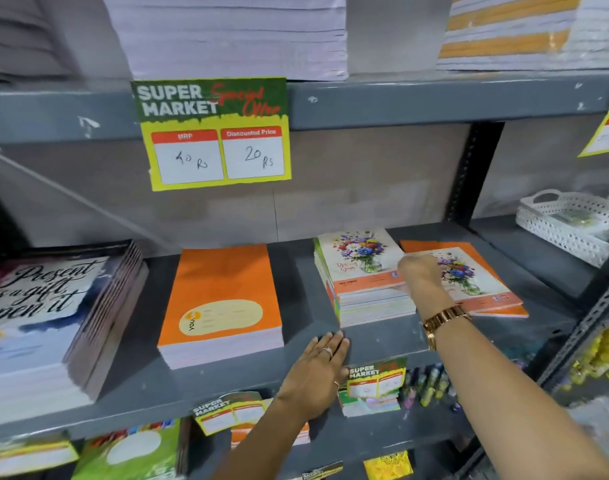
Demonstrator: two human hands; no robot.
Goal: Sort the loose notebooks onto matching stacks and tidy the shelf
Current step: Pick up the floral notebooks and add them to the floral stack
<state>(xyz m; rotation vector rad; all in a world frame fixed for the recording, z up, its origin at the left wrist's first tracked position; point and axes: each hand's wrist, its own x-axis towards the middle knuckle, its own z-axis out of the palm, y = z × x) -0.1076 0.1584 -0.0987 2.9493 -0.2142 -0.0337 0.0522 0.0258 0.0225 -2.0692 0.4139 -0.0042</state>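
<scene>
On shelf [382, 341]: left hand [317, 372] flat, fingers spread, empty; right hand [422, 275] curled against floral stack [362, 282], grip unclear.

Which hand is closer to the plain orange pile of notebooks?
The left hand. It lies flat on the shelf just right of the orange stack's front corner. The right hand is farther right, beyond the flower notebook stack.

Bright, even overhead light; soft shadows, wide-angle bending at edges, slight motion blur throughout.
</scene>
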